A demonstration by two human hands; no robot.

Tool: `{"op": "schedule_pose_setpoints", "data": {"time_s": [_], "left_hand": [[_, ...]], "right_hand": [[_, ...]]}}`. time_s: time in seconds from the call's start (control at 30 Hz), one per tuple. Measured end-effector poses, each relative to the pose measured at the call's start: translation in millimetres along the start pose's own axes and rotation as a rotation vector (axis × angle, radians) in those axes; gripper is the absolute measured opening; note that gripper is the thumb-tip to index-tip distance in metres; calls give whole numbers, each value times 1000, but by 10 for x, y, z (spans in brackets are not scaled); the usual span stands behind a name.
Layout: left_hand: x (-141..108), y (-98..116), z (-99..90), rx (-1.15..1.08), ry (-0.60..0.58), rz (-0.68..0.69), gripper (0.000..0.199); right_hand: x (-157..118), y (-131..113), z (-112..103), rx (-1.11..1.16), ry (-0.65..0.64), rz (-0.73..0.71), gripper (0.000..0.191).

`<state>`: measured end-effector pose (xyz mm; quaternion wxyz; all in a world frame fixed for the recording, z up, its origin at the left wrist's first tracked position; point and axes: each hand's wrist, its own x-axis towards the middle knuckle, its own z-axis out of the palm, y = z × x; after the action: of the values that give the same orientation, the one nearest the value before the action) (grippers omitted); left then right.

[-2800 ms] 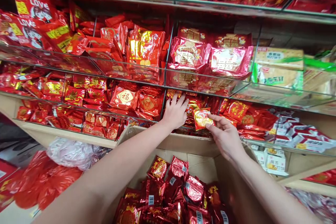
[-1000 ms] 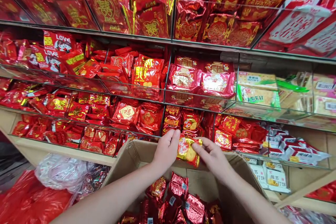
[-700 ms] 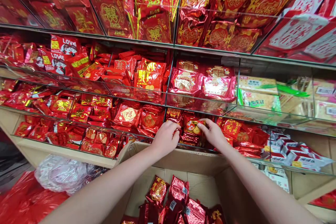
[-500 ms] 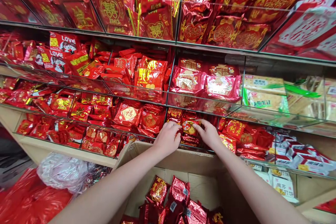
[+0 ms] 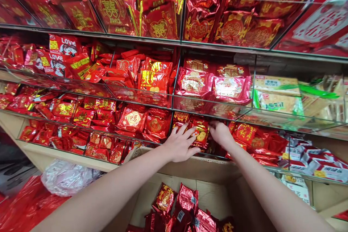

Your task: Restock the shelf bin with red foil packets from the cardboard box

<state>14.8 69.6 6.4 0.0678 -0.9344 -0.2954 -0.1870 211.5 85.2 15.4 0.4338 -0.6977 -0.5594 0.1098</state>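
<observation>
My left hand (image 5: pixel 182 144) lies with fingers spread over red foil snack packets in a lower shelf compartment. Under and beside its fingertips is a red and gold packet (image 5: pixel 201 136) with round biscuits pictured on it. Just right of that packet, my right hand (image 5: pixel 222 135) reaches into the same compartment with fingers bent inward. Its fingertips are partly hidden, and whatever they hold, if anything, does not show. Another red and gold packet (image 5: pixel 181 116) sits behind the left hand. Below my forearms stands an open cardboard box (image 5: pixel 201 166) with several shiny red packets (image 5: pixel 187 197) inside.
Clear dividers and front panels (image 5: pixel 212 103) split the shelves into compartments of red packets. White packs (image 5: pixel 323 163) and green-edged cracker packs (image 5: pixel 280 92) fill the right side. A clear plastic bag (image 5: pixel 69 175) and red plastic bags (image 5: pixel 29 203) lie at lower left.
My left hand has opened its fingers and spread them over the packets. The right hand has shifted slightly right and curled its fingers. The biscuit packet has moved a little right.
</observation>
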Motion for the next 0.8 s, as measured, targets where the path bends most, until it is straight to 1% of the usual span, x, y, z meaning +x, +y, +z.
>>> {"op": "schedule_pose_setpoints", "data": {"time_s": [0.07,0.13,0.2,0.27,0.33,0.37,0.4,0.47,0.53,0.6,0.67,0.7,0.8], "left_hand": [[12,2,-20,21,-20,6,52],[25,8,-42,46,-41,15,54],[37,12,-62,68,-62,19,55],[45,12,-78,79,-85,22,57],[49,8,-92,82,-111,19,59],[51,6,-98,82,-123,13,60],[54,4,-102,82,-132,4,60],[71,4,-104,85,-145,-24,59],[112,14,-94,116,-141,-46,54],[187,31,-67,196,-104,-20,43],[297,49,-22,306,-25,59,28],[361,55,5,357,23,113,23],[544,55,96,452,150,241,20]], "right_hand": [[65,-17,11,22,-47,61,7],[99,-53,8,38,-46,97,11],[86,-101,-12,50,14,96,11],[20,-137,-34,69,113,79,6],[-98,-139,-49,100,203,86,12],[-174,-127,-55,169,246,94,16],[-259,-106,-63,285,289,101,19],[-450,-48,-96,605,353,112,23],[-650,18,-161,887,361,145,31],[-827,76,-252,995,302,218,36],[-952,118,-343,1033,257,281,38],[-991,133,-380,1048,247,301,39],[-1027,161,-433,1084,255,339,39]]}}
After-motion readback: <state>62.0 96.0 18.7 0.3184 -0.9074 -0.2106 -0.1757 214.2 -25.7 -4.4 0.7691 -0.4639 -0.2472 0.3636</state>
